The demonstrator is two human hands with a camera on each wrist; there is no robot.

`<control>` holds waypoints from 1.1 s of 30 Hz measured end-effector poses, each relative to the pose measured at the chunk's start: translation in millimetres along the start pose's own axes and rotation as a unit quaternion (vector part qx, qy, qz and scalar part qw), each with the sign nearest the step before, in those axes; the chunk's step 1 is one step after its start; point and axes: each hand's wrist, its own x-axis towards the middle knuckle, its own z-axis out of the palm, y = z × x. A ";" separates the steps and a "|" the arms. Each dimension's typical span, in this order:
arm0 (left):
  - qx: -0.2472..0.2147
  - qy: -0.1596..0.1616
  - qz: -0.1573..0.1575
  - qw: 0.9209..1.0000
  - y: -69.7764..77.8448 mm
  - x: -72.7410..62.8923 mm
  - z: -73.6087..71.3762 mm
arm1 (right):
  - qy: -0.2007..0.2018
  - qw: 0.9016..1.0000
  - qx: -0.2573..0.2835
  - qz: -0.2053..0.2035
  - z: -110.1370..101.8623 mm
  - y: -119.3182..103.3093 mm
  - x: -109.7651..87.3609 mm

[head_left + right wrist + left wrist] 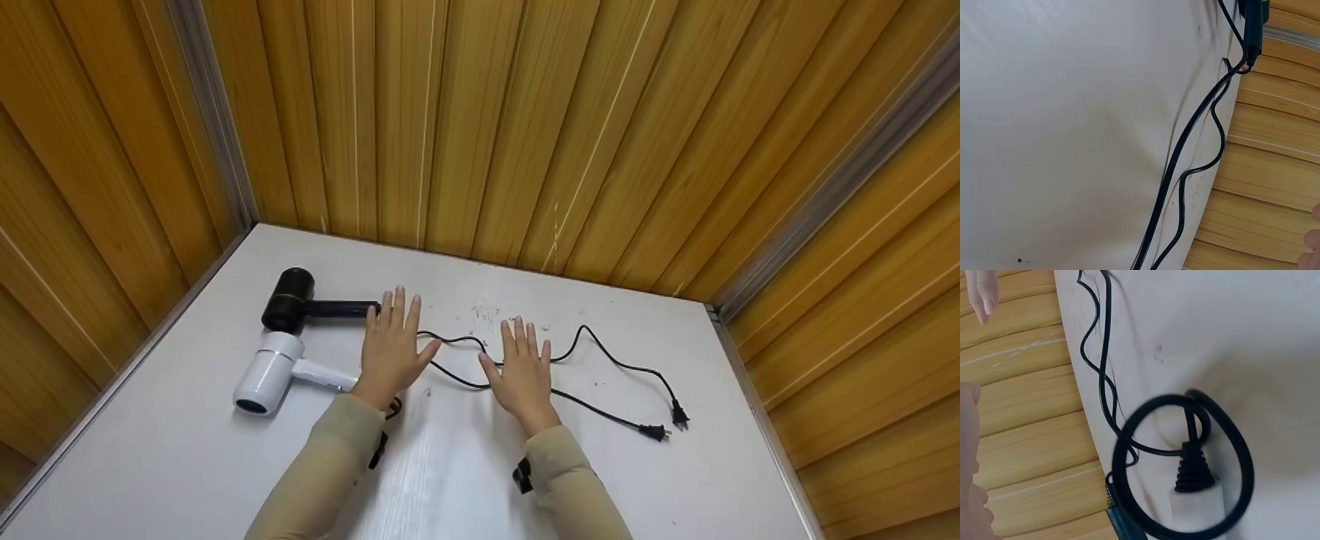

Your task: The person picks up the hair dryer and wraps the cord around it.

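In the head view my left hand (390, 349) is held out flat, fingers straight, over the handle ends of two hair dryers. The black hair dryer (289, 300) lies farther back. A white hair dryer (268, 379) lies in front of it, its handle pointing right. My right hand (525, 379), also with straight fingers, is over the two black cords (459, 377) that run rightward. Neither hand holds anything. In the left wrist view a loop of cord (1244, 467) curls around the white handle's end (1196, 509). The right wrist view shows the cords (1182, 143) crossing.
Two black plugs, one farther back (679, 414) and one nearer (652, 432), lie at the cords' right ends. The white table (465, 480) meets wood-look panel walls (480, 135) at the back and sides, with grey metal posts (217, 112) in the corners.
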 end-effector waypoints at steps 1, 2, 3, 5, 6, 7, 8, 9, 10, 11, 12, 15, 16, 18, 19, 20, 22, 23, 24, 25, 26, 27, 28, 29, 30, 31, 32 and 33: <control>-0.001 0.001 -0.002 1.000 -2.6 -1.0 0.4 | -0.004 1.000 -0.001 -0.001 1.5 -1.6 -0.3; -0.003 0.003 -0.004 1.000 -5.3 -1.7 0.8 | -0.007 1.000 -0.003 -0.002 2.9 -3.2 -0.4; -0.005 0.003 -0.008 1.000 -8.1 -2.2 0.9 | -0.010 1.000 -0.005 -0.005 4.4 -4.7 -0.2; -0.013 0.003 -0.012 1.000 -14.0 -2.7 0.0 | -0.015 1.000 -0.010 -0.009 6.0 -8.4 0.8; -0.015 0.004 -0.015 1.000 -17.0 -2.6 -0.6 | -0.017 1.000 -0.012 -0.011 6.5 -10.2 1.5; -0.017 0.001 -0.019 1.000 -19.9 -2.6 -1.6 | -0.019 1.000 -0.014 -0.013 7.2 -11.9 2.4; -0.019 0.002 -0.022 1.000 -22.9 -2.3 -2.6 | -0.020 1.000 -0.014 -0.016 7.9 -13.6 3.4; -0.019 0.001 -0.026 0.999 -25.9 -2.0 -3.6 | -0.020 1.000 -0.014 -0.019 8.4 -15.1 4.4; -0.021 0.002 -0.027 0.999 -29.0 -1.8 -4.6 | -0.021 0.999 -0.015 -0.021 8.9 -16.7 5.1; -0.019 0.001 -0.030 0.999 -31.7 -1.8 -5.4 | -0.021 0.999 -0.015 -0.022 9.4 -18.1 5.7; -0.019 0.003 -0.031 0.999 -34.5 -2.0 -6.0 | -0.022 0.999 -0.015 -0.023 10.0 -19.4 5.9; -0.014 0.002 -0.035 0.999 -42.5 -5.3 -6.2 | -0.024 0.999 -0.016 -0.023 13.1 -22.9 4.4; -0.013 0.001 -0.037 0.999 -45.0 -7.4 -5.6 | -0.027 0.999 -0.016 -0.022 14.4 -24.2 2.9; -0.014 -0.001 -0.042 0.999 -50.2 -12.8 -3.8 | -0.030 0.999 -0.013 -0.024 17.6 -26.6 -1.0; -0.013 -0.001 -0.044 0.999 -53.2 -13.9 -3.7 | -0.031 0.999 -0.013 -0.026 18.7 -28.1 -0.9; -0.017 0.000 -0.047 0.999 -56.1 -15.2 -3.5 | -0.031 0.999 -0.013 -0.028 19.8 -29.6 -1.1; -0.021 0.001 -0.052 0.998 -62.0 -17.9 -2.4 | -0.033 0.999 -0.011 -0.033 22.2 -32.8 -1.7; -0.025 0.003 -0.056 0.998 -65.1 -19.0 -1.4 | -0.034 0.999 -0.011 -0.036 23.5 -34.3 -2.0; -0.027 0.005 -0.058 0.998 -68.1 -19.9 -0.3 | -0.034 0.999 -0.009 -0.038 24.5 -35.8 -2.2; -0.031 0.007 -0.061 0.998 -70.9 -20.6 0.7 | -0.036 0.999 -0.007 -0.039 25.6 -37.2 -2.4; -0.032 0.010 -0.063 0.997 -73.7 -21.3 1.5 | -0.035 0.998 -0.006 -0.042 26.7 -38.4 -2.6; -0.033 0.010 -0.066 0.997 -76.3 -21.9 2.0 | -0.035 0.998 -0.006 -0.043 27.6 -39.7 -2.4; -0.035 0.011 -0.069 0.997 -78.7 -22.5 2.2 | -0.036 0.998 -0.008 -0.045 28.4 -41.0 -2.2; -0.035 0.011 -0.071 0.997 -80.8 -22.7 1.8 | -0.035 0.998 -0.009 -0.046 28.9 -42.2 -1.6; -0.035 0.013 -0.072 0.997 -82.8 -22.9 1.1 | -0.034 0.998 -0.008 -0.046 29.5 -43.3 -1.0; -0.034 0.013 -0.074 0.997 -84.5 -23.3 0.1 | -0.034 0.998 -0.009 -0.048 29.9 -44.4 -0.1; -0.032 0.013 -0.076 0.996 -86.3 -23.5 -1.1 | -0.032 0.998 -0.011 -0.050 30.0 -45.6 0.9; -0.032 0.013 -0.079 0.996 -87.9 -23.7 -2.4 | -0.031 0.998 -0.011 -0.052 30.0 -46.9 1.9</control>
